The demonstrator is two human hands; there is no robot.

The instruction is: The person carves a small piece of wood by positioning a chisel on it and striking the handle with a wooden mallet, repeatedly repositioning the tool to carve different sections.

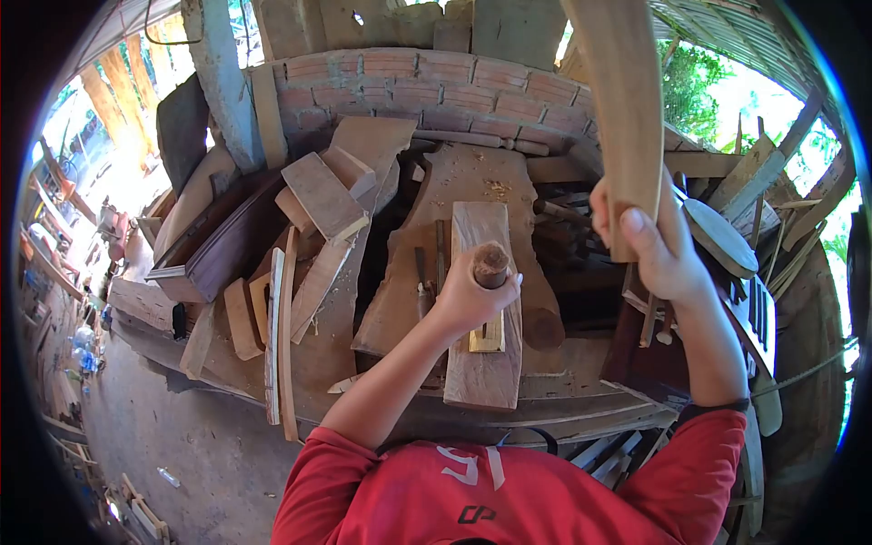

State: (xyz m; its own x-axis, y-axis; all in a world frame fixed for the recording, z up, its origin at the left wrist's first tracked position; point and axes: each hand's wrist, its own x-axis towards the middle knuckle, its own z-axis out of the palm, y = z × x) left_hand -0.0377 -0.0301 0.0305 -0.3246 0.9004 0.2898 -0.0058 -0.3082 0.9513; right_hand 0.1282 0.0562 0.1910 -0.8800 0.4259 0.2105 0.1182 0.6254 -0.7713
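Note:
My left hand (474, 295) is closed round the upright wooden handle of a chisel (491, 262), whose struck top end looks frayed. My fist hides most of the tool. Below it lies a wooden block (481, 386), set lengthwise on a thick slab, with a bright yellowish rectangular patch (488, 338) on its face just under my hand. Raised on the right, my right hand (649, 238) grips the lower end of a thick wooden club (627, 109), which reaches past the top of the view. Club and chisel are apart.
Wooden offcuts (325, 198) and a dark wooden box (218, 241) stand on the left. Slim tools (423, 289) lie beside the block. A low brick wall (436, 86) runs behind the bench. More timber and a round-ended board (720, 238) crowd the right.

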